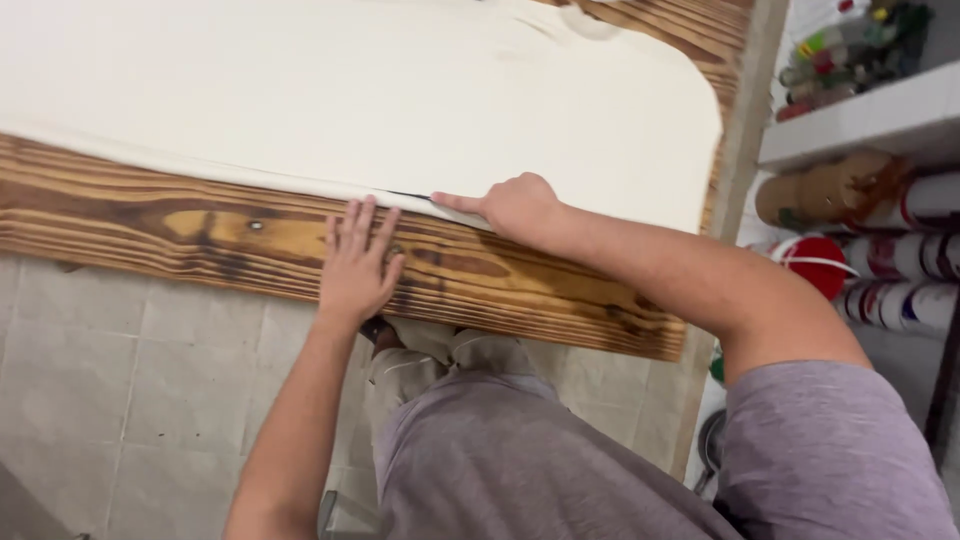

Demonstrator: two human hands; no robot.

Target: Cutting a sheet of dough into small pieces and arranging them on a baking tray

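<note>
One cream sheet of cloth-like material covers most of one burnt-grain wooden bench, its near edge running just inside the bench's near edge and its rounded corner reaching toward the bench's right end. One thin dark tool, too small to identify, lies along the sheet's near edge. The right hand is curled around this tool, index finger extended along it, forearm crossing the bench's near edge from the right. The left hand lies open and flat, five fingers spread, palm down on the bare wood strip just beside the sheet's near edge, fingertips touching or nearly touching it. Beyond the bench's right end, white shelves hold several paint cans and bottles. Pale floor tiles lie below the near edge.
</note>
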